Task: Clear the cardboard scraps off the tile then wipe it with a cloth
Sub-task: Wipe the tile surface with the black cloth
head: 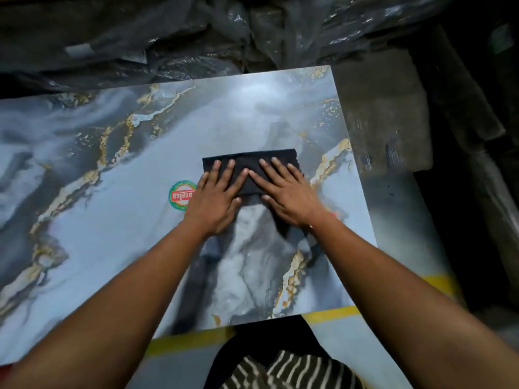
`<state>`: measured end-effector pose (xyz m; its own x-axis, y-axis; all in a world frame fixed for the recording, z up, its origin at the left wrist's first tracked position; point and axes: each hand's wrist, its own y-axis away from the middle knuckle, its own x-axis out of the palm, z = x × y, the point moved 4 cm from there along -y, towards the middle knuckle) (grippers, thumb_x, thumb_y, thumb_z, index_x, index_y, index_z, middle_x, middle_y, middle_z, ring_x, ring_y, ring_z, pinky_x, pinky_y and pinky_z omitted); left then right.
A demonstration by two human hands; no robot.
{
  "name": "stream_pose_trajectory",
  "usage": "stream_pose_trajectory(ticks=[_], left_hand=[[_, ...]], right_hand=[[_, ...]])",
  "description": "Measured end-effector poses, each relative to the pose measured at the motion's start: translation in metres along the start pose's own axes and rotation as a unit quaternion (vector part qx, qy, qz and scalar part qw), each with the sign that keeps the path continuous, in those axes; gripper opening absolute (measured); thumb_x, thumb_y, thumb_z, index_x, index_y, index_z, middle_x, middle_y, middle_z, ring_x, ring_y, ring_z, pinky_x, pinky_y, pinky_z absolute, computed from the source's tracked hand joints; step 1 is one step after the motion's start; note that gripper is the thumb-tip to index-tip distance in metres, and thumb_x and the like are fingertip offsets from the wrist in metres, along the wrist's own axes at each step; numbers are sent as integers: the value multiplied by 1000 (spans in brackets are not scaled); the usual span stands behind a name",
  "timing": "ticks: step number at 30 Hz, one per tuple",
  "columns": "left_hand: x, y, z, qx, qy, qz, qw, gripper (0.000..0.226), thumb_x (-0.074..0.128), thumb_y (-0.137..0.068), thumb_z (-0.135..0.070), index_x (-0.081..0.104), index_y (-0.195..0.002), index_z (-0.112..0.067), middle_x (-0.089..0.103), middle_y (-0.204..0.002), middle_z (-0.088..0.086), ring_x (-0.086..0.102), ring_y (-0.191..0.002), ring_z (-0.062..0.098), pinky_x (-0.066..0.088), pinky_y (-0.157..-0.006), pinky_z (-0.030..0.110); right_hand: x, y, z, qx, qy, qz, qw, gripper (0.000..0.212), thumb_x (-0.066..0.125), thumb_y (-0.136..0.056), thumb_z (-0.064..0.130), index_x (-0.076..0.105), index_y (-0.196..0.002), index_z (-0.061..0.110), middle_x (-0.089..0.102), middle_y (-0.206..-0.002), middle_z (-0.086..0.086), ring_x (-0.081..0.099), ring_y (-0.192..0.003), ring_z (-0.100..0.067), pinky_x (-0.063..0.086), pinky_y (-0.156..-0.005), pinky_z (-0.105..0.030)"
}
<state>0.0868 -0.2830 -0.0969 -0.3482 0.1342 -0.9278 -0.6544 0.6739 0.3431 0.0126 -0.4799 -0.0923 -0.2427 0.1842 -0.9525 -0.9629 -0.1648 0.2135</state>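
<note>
**Both palms flat on a dark cloth, marbled tile beneath**

Cut off at the left edge: the tile (118,226), grey-blue marble print veined with gold, long axis running left to right and tilted a little anticlockwise. Near corner on the left hidden under the forearm. Hard to make out along the top: crumpled dark plastic sheeting (174,40), glossy and dim. To the right, a dull grey slab (382,116), blurred and dark at its far edge. Beneath the near edge of the tile, a yellow stripe (191,342) on a grey floor.

Round sticker (179,195) on the tile, green rim and red band with white letters, upside down to the camera; only "atelsa" legible, the start covered by the left hand (214,199).

Black cloth (250,171), folded into a rectangle, lying right of the tile's centre, long side left to right, parallel to the far edge. Near edge hidden under both hands. Left hand flat on it, fingers straight and spread. Right hand (285,196) likewise flat, fingers straight and fanned, forefingers of both almost touching. Striped fabric (283,370) at the bottom, cropped.
</note>
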Motion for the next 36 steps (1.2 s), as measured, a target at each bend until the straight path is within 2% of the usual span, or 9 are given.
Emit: stream_pose_trajectory(ticks=[4, 7, 10, 18, 23, 29, 33, 36], left_hand=[[37, 86, -44, -2, 7, -3, 1000, 73, 25, -95, -48, 7, -165, -35, 1, -173, 4, 0, -159, 34, 13, -126, 52], [61, 143, -78, 6, 22, -12, 1000, 75, 33, -95, -46, 7, -165, -35, -1, -173, 3, -3, -159, 32, 10, -126, 50], [78, 189, -107, 8, 40, 0, 999, 78, 38, -97, -44, -2, -164, -38, -9, -173, 0, -11, -159, 29, 6, -126, 49], [92, 239, -136, -1, 35, 23, 999, 76, 36, -96, -44, 3, -164, -37, -4, -174, 0, -2, -160, 29, 8, -123, 47], [87, 230, -135, 4, 39, 27, 999, 77, 37, -93, -44, 12, -164, -35, 7, -173, 2, 8, -159, 30, 14, -121, 47], [73, 166, -119, 11, 38, 1, 999, 75, 35, -94, -45, 12, -164, -35, 7, -173, 2, 5, -159, 30, 12, -122, 47], [47, 97, -101, 14, 35, 23, 999, 73, 11, -92, -51, -6, -162, -41, -18, -170, -4, -19, -157, 27, 1, -128, 46], [22, 42, -87, 9, 30, 7, 999, 74, 7, -90, -52, -6, -162, -42, -16, -171, -3, -15, -158, 28, 5, -127, 49]], right_hand=[[23, 90, 39, 2, -15, 6, 1000, 59, 26, -110, 50, 6, -165, 40, 4, -174, 3, -2, -161, -23, 10, -129, -47], [37, 154, 65, 13, -12, 17, 1000, 60, 27, -111, 48, 2, -165, 39, -1, -174, 4, -6, -161, -22, 13, -128, -49], [48, 207, 87, 23, -17, 40, 999, 61, 26, -111, 49, -3, -164, 41, -7, -174, 6, -11, -160, -21, 11, -129, -48], [56, 262, 112, 42, -7, 61, 997, 61, 28, -111, 46, -2, -164, 40, -5, -174, 5, -9, -160, -21, 10, -126, -48], [51, 258, 106, 40, -18, 57, 997, 61, 28, -112, 46, -3, -164, 41, -7, -174, 7, -11, -160, -20, 8, -126, -46], [43, 210, 70, 61, -39, 23, 997, 61, 29, -111, 46, -2, -164, 44, -6, -174, 8, -10, -160, -17, 9, -127, -45], [29, 153, 26, 53, -41, 16, 998, 60, 24, -110, 50, -4, -163, 46, -6, -174, 9, -13, -160, -17, 6, -128, -45], [15, 105, -11, 41, -33, 10, 999, 59, 19, -109, 52, -2, -163, 45, -3, -174, 7, -10, -160, -19, 4, -129, -44]])
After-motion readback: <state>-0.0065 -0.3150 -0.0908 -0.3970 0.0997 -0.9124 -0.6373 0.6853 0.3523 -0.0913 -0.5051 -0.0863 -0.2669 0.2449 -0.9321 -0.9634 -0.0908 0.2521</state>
